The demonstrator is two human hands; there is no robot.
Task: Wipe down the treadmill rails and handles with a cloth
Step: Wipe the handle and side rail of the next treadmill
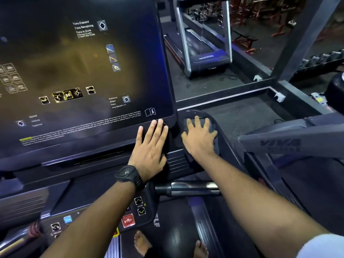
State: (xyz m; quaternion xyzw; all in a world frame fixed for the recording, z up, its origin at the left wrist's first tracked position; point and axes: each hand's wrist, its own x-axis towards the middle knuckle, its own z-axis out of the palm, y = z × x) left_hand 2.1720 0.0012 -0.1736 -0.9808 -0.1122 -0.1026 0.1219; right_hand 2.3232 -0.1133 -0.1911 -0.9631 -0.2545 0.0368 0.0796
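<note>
Two bare arms reached out from the bottom edge, and the right one had a white sleeve (320,246) at the top. Under them, two bare feet (141,243) stood on the dark belt (173,237) of the treadmill (104,164). The left hand (150,148) lay flat on the bottom right corner of the big screen (74,71), with its fingers straight and close together, holding nothing. A black watch (128,175) sat on that wrist. The right hand (199,138) was just beside it, fingers spread wide, pressing down on a dark cloth (212,127). The cloth lay on the curved black tray (221,146) at the right side of the screen, mostly hidden under the palm. A shiny metal handle bar (193,189) stuck out below the hands, between the two arms. A red stop button (128,220) showed near the left arm. A grey side rail (279,144) ran off to the right. Far behind, a second treadmill (204,43) stood on the dark floor.
</note>
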